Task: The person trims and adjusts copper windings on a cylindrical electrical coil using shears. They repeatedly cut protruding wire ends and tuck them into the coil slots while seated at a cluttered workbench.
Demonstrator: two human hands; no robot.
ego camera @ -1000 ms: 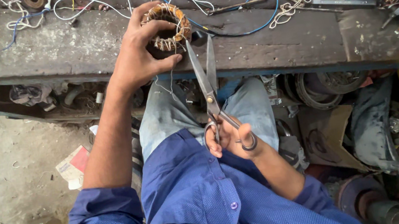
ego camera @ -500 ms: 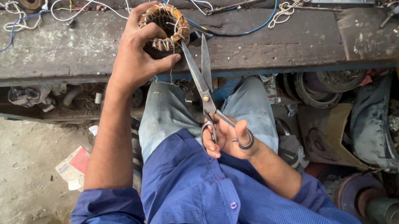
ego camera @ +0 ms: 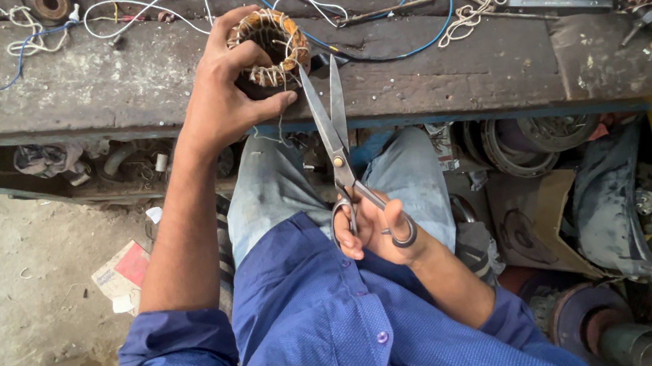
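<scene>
While the left arm reaches forward and nearly straight, the left hand [ego camera: 224, 103] clamps its fingers around a wound motor stator [ego camera: 269, 43] resting at the near edge of the workbench [ego camera: 446, 62], the stator's bore facing up. Bent close to the body, the right hand [ego camera: 376, 231] has its fingers closed through the loops of large steel scissors [ego camera: 334, 139]. Long axis runs away from the person; blades slightly parted, tips just beside the stator.
</scene>
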